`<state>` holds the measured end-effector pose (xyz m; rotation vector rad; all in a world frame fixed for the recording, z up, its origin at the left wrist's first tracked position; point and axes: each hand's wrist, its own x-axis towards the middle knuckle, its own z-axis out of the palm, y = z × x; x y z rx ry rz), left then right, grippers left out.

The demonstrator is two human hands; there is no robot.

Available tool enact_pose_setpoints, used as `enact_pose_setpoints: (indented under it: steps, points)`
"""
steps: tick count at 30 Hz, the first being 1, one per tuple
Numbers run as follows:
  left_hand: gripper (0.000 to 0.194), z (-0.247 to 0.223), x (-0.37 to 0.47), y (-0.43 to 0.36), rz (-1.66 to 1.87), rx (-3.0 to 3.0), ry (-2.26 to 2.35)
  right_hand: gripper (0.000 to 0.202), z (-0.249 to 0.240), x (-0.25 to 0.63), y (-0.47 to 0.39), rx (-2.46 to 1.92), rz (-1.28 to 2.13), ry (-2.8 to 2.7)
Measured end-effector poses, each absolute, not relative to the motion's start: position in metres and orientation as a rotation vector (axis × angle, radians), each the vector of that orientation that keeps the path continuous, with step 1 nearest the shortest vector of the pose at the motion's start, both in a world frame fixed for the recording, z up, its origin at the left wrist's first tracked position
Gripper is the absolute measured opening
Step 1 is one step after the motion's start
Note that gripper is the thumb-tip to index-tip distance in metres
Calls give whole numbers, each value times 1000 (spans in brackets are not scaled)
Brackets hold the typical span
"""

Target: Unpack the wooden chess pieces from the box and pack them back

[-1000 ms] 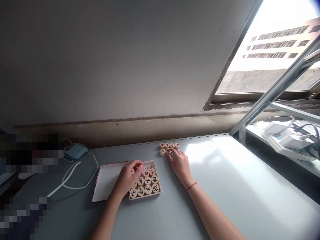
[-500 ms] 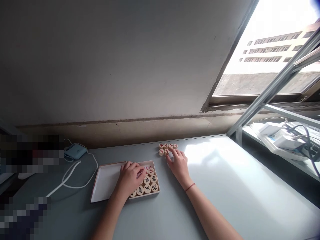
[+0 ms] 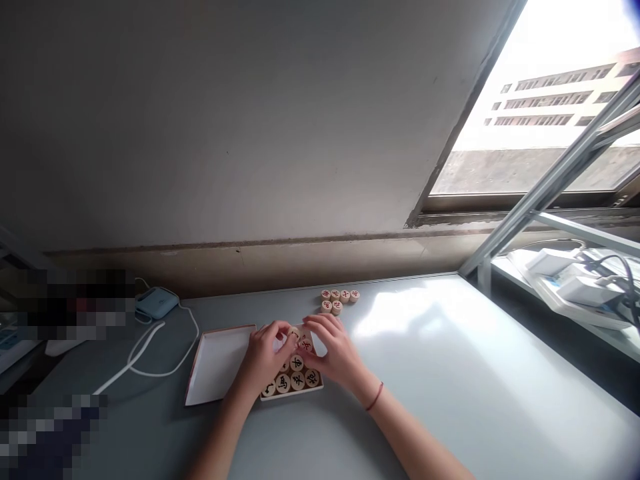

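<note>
A shallow box (image 3: 291, 396) holds several round wooden pieces with black or red characters. Over its back part, my left hand (image 3: 267, 353) pinches a wooden piece (image 3: 294, 333) between thumb and fingers. My right hand (image 3: 335, 350) reaches over the box's right side, thumb and fingers apart, its fingertips close to that piece and to a red-marked piece (image 3: 305, 345). Farther back on the table, several red-marked pieces (image 3: 336, 295) stand in two rows, two of them in the front row. My hands hide part of the box.
The box's lid (image 3: 220, 365) lies inside up, left of the box. A light blue device (image 3: 157, 303) and a white cable (image 3: 130, 365) are farther left. At the right, a metal frame (image 3: 530, 193) rises beside a shelf with white adapters.
My right hand has moved from the rows of pieces left and toward me, to the box. My left hand has raised a piece into view. The camera view has shifted slightly.
</note>
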<state>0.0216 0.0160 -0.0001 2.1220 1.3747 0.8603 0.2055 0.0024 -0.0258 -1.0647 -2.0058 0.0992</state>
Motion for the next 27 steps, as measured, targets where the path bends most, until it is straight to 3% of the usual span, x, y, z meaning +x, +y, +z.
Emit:
enact_pose_setpoints:
  steps: [8, 13, 17, 22, 27]
  points:
    - [26, -4, 30, 13, 969, 1835, 1298, 16, -19, 213, 6, -1115, 40, -1976]
    - [22, -15, 25, 19, 1219, 1690, 1377, 13, -31, 265, 23, -1614, -10, -1615]
    - [19, -23, 20, 25, 1277, 1665, 1367, 13, -50, 289, 31, -1850, 56, -1656]
    - [23, -22, 23, 22, 1211, 1808, 1385, 17, -42, 271, 28, -1705, -15, -1667]
    - [19, -18, 32, 12, 1089, 2199, 1308, 19, -9, 219, 3, -1312, 475, -1848]
